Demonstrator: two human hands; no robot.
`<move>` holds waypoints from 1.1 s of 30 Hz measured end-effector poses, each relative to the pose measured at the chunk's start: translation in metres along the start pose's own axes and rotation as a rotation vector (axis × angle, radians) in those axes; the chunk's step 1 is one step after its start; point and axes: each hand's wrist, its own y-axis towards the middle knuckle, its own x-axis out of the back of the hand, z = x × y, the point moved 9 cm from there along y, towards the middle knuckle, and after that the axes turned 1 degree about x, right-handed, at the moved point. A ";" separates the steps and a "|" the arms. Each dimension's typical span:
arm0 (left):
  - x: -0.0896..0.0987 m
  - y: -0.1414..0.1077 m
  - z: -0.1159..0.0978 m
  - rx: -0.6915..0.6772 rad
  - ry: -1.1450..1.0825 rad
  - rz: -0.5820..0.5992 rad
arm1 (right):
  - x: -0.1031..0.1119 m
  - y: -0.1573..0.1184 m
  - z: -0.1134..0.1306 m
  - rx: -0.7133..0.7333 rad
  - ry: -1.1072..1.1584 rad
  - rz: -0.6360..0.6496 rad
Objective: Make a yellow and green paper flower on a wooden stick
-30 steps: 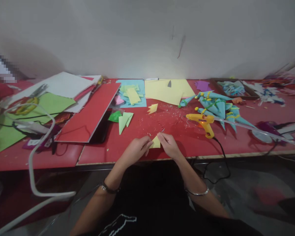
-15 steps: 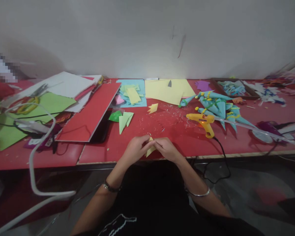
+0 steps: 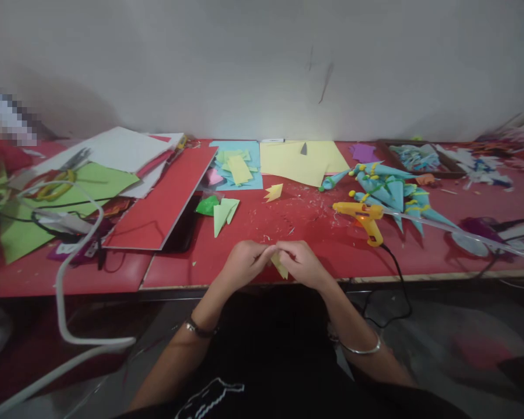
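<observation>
Close to the table's front edge, my left hand and my right hand meet, thumbs and fingertips together. Both pinch a small piece of yellow paper, whose pointed end hangs down between them; its upper part is hidden by my fingers. Beyond my hands lies a folded orange-yellow paper piece with a zigzag end. Left of it are pale green folded paper triangles beside a bright green packet.
A yellow glue gun, its light glowing, rests at right with a trailing black cord. Behind it lie blue paper cones. Yellow sheets and a blue sheet with cut papers lie along the wall. A red board slants at left beside a white bent tube.
My fingers have shifted on the yellow paper, and its lower tip now points down to the right instead of down to the left. The whole view has moved slightly.
</observation>
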 end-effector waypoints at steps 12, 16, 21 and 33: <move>0.024 -0.015 0.002 0.011 0.178 -0.081 | 0.020 0.000 -0.002 0.067 -0.186 -0.098; 0.047 -0.019 0.002 0.035 0.214 -0.161 | 0.037 -0.004 -0.016 -0.033 -0.022 -0.203; 0.033 -0.011 0.003 0.082 0.052 -0.163 | 0.005 0.001 0.002 -0.032 0.229 -0.036; 0.009 -0.006 0.014 0.119 -0.102 -0.007 | 0.000 -0.001 -0.018 -0.166 0.372 -0.120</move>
